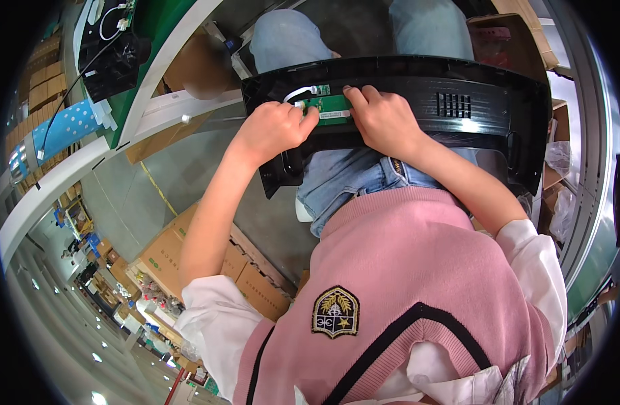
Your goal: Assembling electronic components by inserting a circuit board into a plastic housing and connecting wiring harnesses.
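Inside black panel (485, 131) | left fingers (310, 120), right fingers (354, 98) grip green board's (333, 104) ends | room rightward

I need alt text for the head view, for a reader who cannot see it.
A person's left hand and right hand touch a green circuit board on a black plastic panel over their jeans. They wear a pink vest; cardboard boxes stand at the left.

Blk panel (428, 101) w/ grn PCB (333, 103), wht label (335, 114) + wht cable (298, 91) on it. L of panel: blue roll (67, 135) w/ wht polka dots. Under panel: lt-blue jeans (343, 175); below it in view: pink vest (418, 263) w/ blk stripe (370, 358), blk/gold badge (335, 312).
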`<state>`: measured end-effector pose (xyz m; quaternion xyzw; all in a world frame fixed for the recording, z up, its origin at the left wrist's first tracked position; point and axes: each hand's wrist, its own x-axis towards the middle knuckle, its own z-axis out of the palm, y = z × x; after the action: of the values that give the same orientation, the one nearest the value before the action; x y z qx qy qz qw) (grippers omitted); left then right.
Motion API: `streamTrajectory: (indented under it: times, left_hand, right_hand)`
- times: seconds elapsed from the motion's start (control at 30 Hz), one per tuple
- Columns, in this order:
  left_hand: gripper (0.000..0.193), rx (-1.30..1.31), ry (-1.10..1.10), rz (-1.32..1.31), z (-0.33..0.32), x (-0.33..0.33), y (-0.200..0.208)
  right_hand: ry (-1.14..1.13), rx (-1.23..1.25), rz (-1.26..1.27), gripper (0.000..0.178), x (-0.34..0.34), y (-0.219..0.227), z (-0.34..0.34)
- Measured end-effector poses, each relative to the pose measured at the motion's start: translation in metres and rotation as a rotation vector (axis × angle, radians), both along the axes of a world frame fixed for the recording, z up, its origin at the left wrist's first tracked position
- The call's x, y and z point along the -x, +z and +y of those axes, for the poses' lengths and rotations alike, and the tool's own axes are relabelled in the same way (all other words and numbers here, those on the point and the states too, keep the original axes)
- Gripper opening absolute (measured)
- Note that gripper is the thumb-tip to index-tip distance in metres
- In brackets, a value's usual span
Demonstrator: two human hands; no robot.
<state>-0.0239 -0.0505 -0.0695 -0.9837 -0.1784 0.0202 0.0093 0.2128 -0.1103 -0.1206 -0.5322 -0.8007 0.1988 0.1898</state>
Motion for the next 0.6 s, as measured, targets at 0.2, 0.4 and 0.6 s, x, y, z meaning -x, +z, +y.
streamTrajectory:
  times: [0.2,0.4,0.6]
  left_hand:
    - [0.028,0.116,0.158,-0.072,-0.002,-0.009,0.011]
    - [0.066,0.308,0.242,-0.069,-0.015,-0.056,0.041]
    - [0.077,0.108,0.409,-0.106,-0.031,-0.051,0.0]
  right_hand:
    - [-0.028,0.027,0.111,0.035,-0.004,0.002,0.002]
    - [0.115,-0.057,0.361,0.026,-0.033,0.022,0.003]
    - [0.338,-0.274,0.214,0.023,-0.016,0.002,0.006]
